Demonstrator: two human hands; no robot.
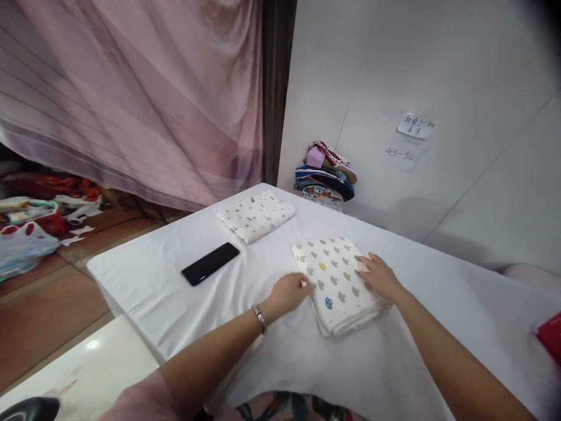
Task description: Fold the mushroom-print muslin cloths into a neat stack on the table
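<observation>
A folded white cloth with grey dots and small coloured prints (335, 280) lies on the white-covered table (175, 310). My left hand (289, 292), with a bracelet on the wrist, touches the cloth's left edge, fingers curled against it. My right hand (380, 276) rests flat on the cloth's right side, fingers spread. A second folded white patterned cloth (255, 215) lies farther back near the table's far corner, apart from both hands.
A black phone (210, 263) lies face up left of my hands. A pile of folded coloured fabrics (326, 172) sits against the white wall. Pink curtain at the back left, plastic bags (26, 234) on the wooden floor. A red object (551, 336) at the right edge.
</observation>
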